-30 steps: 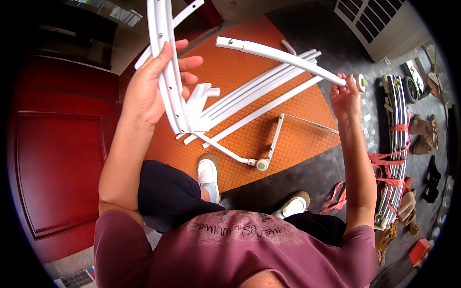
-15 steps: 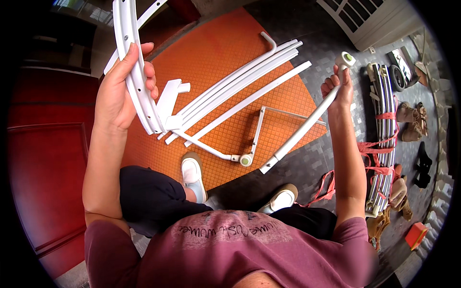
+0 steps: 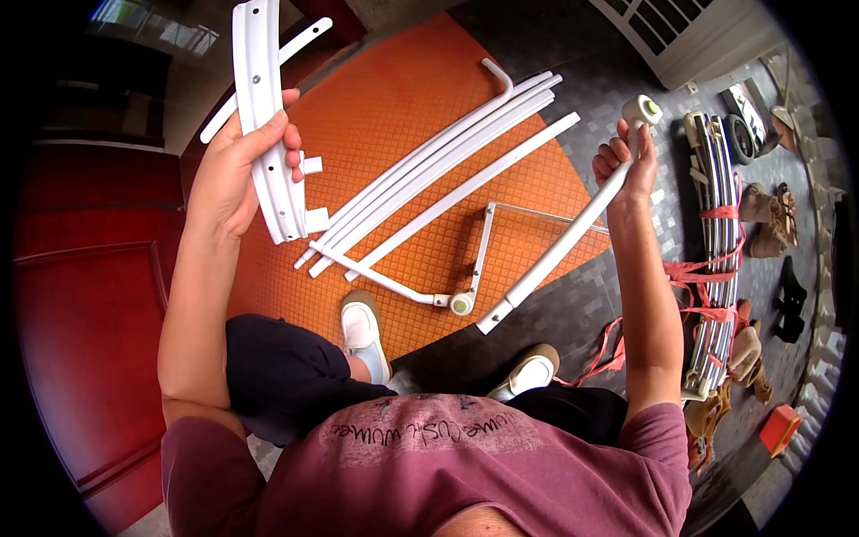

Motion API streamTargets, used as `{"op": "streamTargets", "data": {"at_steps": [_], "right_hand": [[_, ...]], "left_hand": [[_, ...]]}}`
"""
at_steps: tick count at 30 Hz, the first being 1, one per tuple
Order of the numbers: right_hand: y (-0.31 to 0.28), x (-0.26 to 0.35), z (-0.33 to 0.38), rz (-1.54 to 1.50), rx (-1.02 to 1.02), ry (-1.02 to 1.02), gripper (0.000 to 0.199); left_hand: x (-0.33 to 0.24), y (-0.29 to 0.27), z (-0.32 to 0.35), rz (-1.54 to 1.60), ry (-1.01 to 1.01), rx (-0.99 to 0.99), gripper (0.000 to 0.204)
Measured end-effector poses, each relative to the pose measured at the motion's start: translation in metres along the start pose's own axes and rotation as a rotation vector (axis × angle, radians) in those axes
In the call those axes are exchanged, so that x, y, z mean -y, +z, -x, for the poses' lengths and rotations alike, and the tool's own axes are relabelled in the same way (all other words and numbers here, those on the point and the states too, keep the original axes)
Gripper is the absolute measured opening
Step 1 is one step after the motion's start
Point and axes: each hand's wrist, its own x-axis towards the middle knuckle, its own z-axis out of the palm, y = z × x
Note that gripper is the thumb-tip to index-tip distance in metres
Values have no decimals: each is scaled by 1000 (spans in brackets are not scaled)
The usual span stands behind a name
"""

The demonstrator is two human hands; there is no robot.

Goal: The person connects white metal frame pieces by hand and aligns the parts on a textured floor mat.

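Observation:
Raised at the upper left, my left hand (image 3: 234, 174) is closed round a curved white metal rail (image 3: 258, 80) with a row of holes. Behind that rail a flat white strip (image 3: 306, 41) crosses at a slant, and short white stubs show at its right edge. My right hand (image 3: 629, 163) grips a white tube (image 3: 573, 234) near its top, just below a rounded joint (image 3: 642, 110) with a green centre. The tube slants down to the left, its lower end near a white hinged frame piece (image 3: 461, 302) with another green-centred joint.
Several long white rods (image 3: 438, 161) lie on an orange textured mat (image 3: 376, 98). Strapped metal tubes (image 3: 711, 242) with pink ties lie at the right, beside shoes (image 3: 762, 224) and a small red box (image 3: 780, 430). A red wooden panel (image 3: 89, 340) stands at the left.
The rail in my left hand has turned and shifted slightly right and down, hiding more of the white piece behind it. My right hand and tube have moved very slightly left.

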Motion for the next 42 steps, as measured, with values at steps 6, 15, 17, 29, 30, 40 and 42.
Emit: {"op": "streamTargets", "data": {"at_steps": [6, 15, 17, 29, 30, 40, 42], "right_hand": [[17, -15, 4, -24, 148, 28, 38], [30, -14, 23, 33, 329, -31, 20], [42, -5, 43, 114, 334, -56, 19], [74, 30, 200, 803, -31, -180, 26], [85, 17, 212, 820, -241, -326, 22], [77, -55, 276, 806, -667, -506, 20], [65, -54, 281, 868, -560, -413, 22]], "left_hand": [[7, -6, -8, -345, 24, -63, 29], [85, -50, -105, -1050, 143, -23, 24], [90, -55, -128, -1055, 152, 76, 24], [205, -56, -194, -1335, 334, 90, 25], [210, -57, -199, -1359, 282, 100, 27], [254, -40, -212, -1240, 272, 108, 26], [254, -37, -212, -1205, 260, 144, 24]]}}
